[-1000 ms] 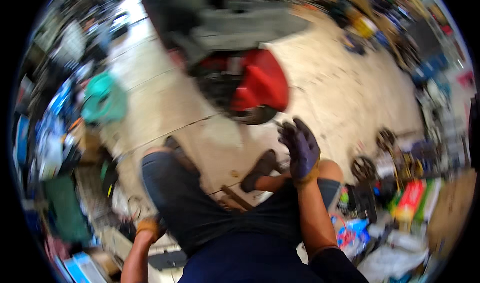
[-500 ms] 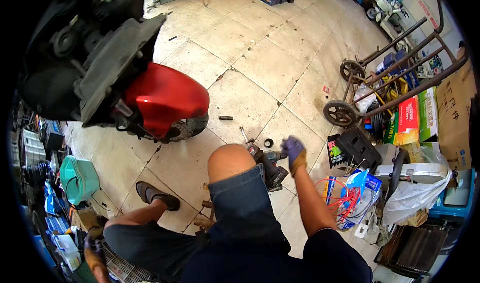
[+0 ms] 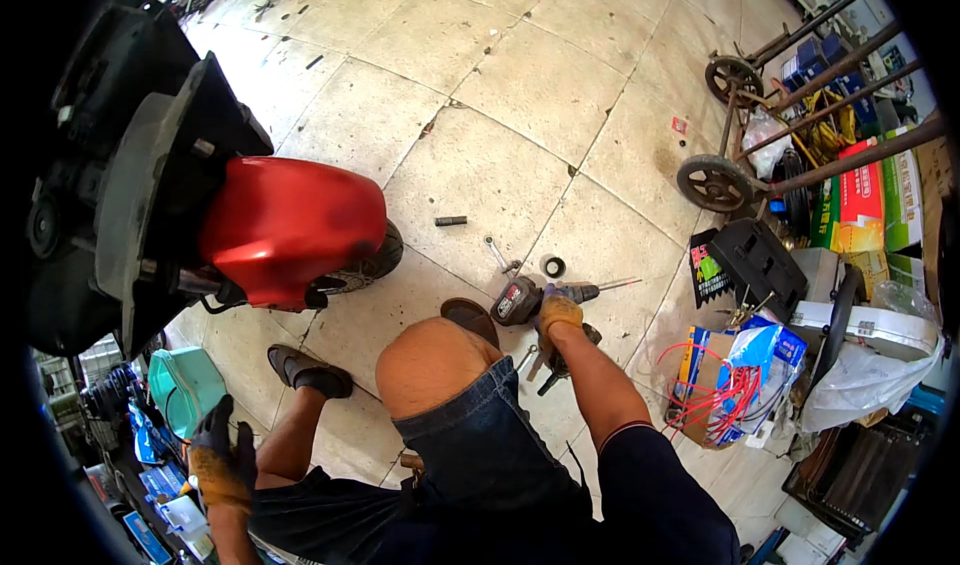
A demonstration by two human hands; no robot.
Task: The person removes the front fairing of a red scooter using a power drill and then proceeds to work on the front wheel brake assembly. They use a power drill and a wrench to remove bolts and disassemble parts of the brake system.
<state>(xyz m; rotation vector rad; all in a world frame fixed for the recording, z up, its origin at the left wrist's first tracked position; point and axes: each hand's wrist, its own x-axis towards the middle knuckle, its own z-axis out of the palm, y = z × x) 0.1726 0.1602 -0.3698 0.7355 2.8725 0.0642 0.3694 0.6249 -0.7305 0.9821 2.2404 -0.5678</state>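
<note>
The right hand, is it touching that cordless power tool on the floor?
Touching: the head view shows the right hand gripping the power tool.

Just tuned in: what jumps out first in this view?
The red fender of a scooter at left, its tyre on the tiled floor. At centre, the gloved right hand is on a power tool lying on the floor past the bent knee. The gloved left hand hangs low at lower left, holding nothing visible.
</note>
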